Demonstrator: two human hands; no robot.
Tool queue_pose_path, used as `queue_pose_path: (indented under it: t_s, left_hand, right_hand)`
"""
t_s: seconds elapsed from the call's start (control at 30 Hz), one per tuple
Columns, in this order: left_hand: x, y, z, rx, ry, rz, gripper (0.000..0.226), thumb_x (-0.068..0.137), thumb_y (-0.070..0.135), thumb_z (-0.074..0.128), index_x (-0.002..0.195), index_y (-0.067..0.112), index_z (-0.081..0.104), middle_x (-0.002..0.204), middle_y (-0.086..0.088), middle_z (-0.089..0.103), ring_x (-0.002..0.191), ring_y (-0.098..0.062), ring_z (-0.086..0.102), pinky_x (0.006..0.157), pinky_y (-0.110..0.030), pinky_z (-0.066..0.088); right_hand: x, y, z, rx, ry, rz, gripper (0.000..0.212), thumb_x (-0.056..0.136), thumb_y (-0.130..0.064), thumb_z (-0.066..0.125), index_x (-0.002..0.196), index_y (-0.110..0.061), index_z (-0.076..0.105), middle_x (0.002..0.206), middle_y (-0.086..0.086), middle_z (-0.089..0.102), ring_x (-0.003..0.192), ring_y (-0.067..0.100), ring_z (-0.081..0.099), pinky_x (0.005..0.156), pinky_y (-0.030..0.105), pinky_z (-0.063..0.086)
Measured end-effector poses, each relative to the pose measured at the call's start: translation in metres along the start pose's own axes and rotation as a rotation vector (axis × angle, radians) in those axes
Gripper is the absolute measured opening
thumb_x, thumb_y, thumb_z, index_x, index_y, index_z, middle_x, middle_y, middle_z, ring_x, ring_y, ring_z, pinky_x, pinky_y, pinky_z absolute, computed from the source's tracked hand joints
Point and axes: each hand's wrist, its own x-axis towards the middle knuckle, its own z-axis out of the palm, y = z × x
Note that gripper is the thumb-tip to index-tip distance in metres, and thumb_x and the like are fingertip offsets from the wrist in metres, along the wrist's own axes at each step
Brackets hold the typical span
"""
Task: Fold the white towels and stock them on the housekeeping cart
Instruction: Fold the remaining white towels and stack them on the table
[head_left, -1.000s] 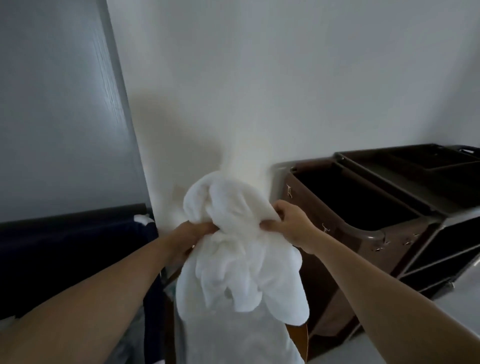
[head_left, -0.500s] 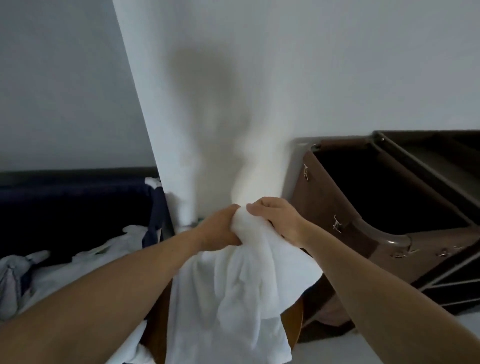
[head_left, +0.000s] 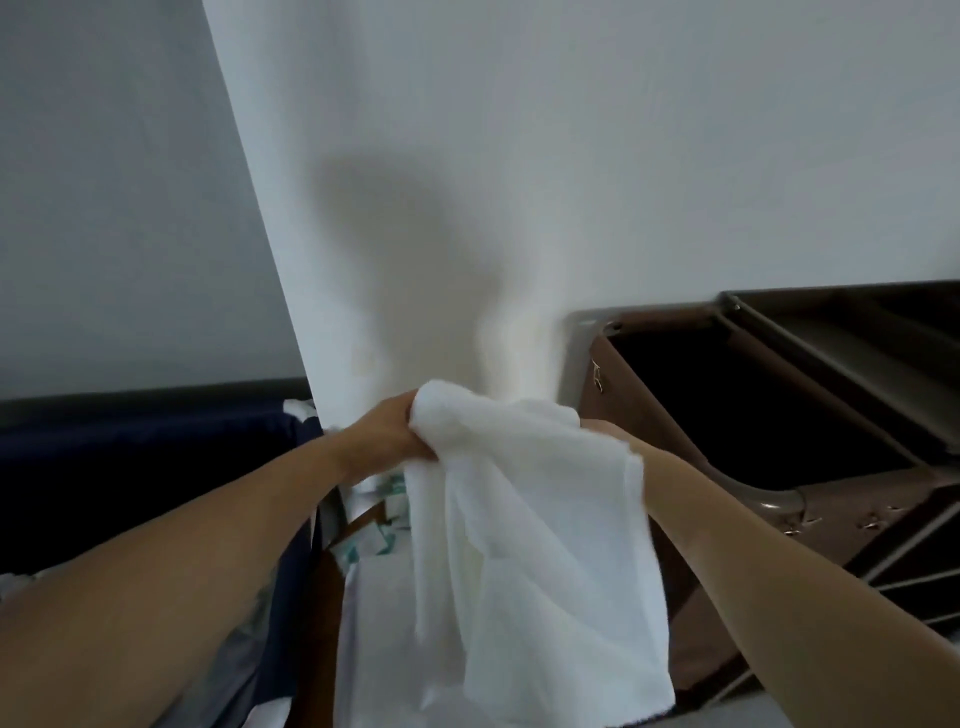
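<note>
towel (head_left: 530, 519) ctr, hangs fr L hand (head_left: 387, 439) at its top-L | cart (head_left: 857, 499) R of towel, back against wall (head_left: 571, 156) | bin (head_left: 145, 467) far L, behind L forearm | R hand (head_left: 605, 427) prob. behind towel's top-R edge

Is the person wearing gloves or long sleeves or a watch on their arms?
No. The left arm and right arm are both bare as far as the picture shows, with no sleeves, watch or bracelet. The left hand has no glove or ring that shows. The right hand is mostly hidden behind the white towel, so it cannot be fully checked.
</note>
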Motion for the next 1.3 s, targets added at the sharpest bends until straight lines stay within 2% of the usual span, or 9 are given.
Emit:
queue_pose_path:
  t_s: [0.13,0.3,0.43,0.5,0.67,0.83,1.1,1.2,1.3]
  left_hand:
    - [-0.013,-0.05,-0.005,0.541,-0.104,-0.205,0.062,0.081,0.014,0.079,0.133,0.027,0.048,0.13,0.002,0.056,0.114,-0.018,0.055,0.091,-0.026,0.047]
    - [-0.02,-0.018,0.019,0.245,-0.233,-0.222,0.061,0.081,0.03,0.075,0.137,0.03,0.051,0.133,0.01,0.059,0.12,-0.014,0.058,0.103,-0.041,0.049]
    - [-0.03,0.026,0.046,0.232,-0.262,-0.101,0.13,0.058,0.057,0.086,0.156,0.041,0.002,0.146,0.022,0.029,0.134,-0.007,0.034,0.109,-0.033,0.036]
    - [-0.029,0.037,0.062,0.338,-0.194,0.011,0.138,0.058,0.054,0.086,0.157,0.031,-0.007,0.155,0.017,0.022,0.143,-0.009,0.025,0.115,-0.035,0.032]
    - [-0.031,0.043,0.057,0.382,-0.035,0.086,0.09,0.077,0.006,0.071,0.153,0.018,0.024,0.143,-0.006,0.048,0.131,-0.026,0.047,0.107,-0.044,0.042]
    - [-0.04,0.047,0.027,-0.027,-0.141,0.007,0.041,0.087,-0.007,0.057,0.123,0.011,0.064,0.112,-0.01,0.07,0.102,-0.025,0.068,0.089,-0.036,0.056]
    - [-0.022,0.069,0.02,-0.199,0.225,-0.117,0.017,0.092,0.017,0.051,0.095,0.011,0.068,0.09,-0.008,0.064,0.079,-0.025,0.059,0.065,-0.034,0.046]
    - [-0.017,0.068,0.016,-0.171,0.303,-0.171,0.009,0.088,0.015,0.049,0.084,0.011,0.055,0.069,-0.003,0.047,0.056,-0.018,0.041,0.047,-0.023,0.03]
    - [-0.014,0.067,0.015,-0.198,0.37,-0.215,0.013,0.087,0.014,0.05,0.078,0.01,0.058,0.064,-0.001,0.05,0.054,-0.017,0.046,0.044,-0.021,0.032]
  right_hand:
    - [-0.009,-0.01,0.007,0.072,0.015,-0.087,0.024,0.093,-0.007,0.067,0.116,0.001,0.066,0.109,0.02,0.074,0.098,0.035,0.072,0.073,0.038,0.062]
    - [-0.017,-0.014,0.037,0.229,0.15,-0.139,0.022,0.094,0.002,0.062,0.114,0.011,0.063,0.108,0.026,0.07,0.089,0.036,0.068,0.074,0.04,0.058]
    - [-0.025,-0.026,0.053,0.329,0.156,-0.129,0.019,0.098,-0.007,0.061,0.11,0.007,0.064,0.104,0.024,0.065,0.094,0.034,0.064,0.094,0.047,0.054]
    - [-0.031,-0.033,0.059,0.245,0.037,-0.169,0.027,0.1,-0.013,0.057,0.114,0.01,0.062,0.105,0.026,0.059,0.096,0.036,0.058,0.096,0.044,0.05]
    - [-0.041,-0.039,0.054,-0.016,-0.07,-0.257,0.034,0.094,-0.011,0.061,0.113,0.018,0.061,0.095,0.022,0.062,0.084,0.029,0.065,0.083,0.04,0.057]
    - [-0.035,-0.031,0.032,-0.431,0.13,-0.371,0.054,0.085,-0.035,0.077,0.104,0.014,0.063,0.09,0.018,0.07,0.078,0.021,0.059,0.069,0.033,0.045]
    - [-0.028,-0.028,0.043,-0.697,0.367,-0.682,0.041,0.089,-0.066,0.053,0.078,-0.026,0.049,0.077,-0.013,0.055,0.071,0.008,0.051,0.063,0.024,0.036]
    - [-0.036,-0.024,0.042,-0.619,0.484,-0.99,0.046,0.083,-0.077,0.041,0.091,-0.033,0.052,0.093,-0.017,0.054,0.089,0.001,0.052,0.075,0.019,0.038]
    - [-0.041,-0.019,0.044,-0.68,0.224,-1.183,0.073,0.078,-0.08,0.052,0.122,-0.023,0.056,0.118,-0.012,0.052,0.111,0.008,0.049,0.095,0.022,0.04]
